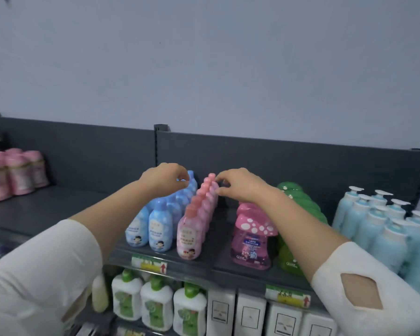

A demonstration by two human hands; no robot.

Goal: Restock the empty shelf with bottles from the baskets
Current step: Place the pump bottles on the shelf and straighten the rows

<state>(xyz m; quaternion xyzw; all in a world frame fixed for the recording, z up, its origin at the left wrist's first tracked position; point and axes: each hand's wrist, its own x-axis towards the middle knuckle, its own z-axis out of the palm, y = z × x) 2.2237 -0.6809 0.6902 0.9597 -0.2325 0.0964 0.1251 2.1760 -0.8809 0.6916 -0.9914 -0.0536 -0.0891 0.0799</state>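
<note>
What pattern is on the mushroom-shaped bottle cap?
The mushroom-shaped cap is pink with white spots; the head view shows it.

We list blue bottles, two files front to back, upright on dark grey shelf; pink bottles, one file, upright, just right of blue.

The dark grey metal shelf board lies bare at 8 o'clock, up to squat pink jars at 9. At 6, a narrow lane splits the pink plastic bottle row from a pink mushroom-capped dispenser. Pale blue pump bottles crowd 4 o'clock.
</note>
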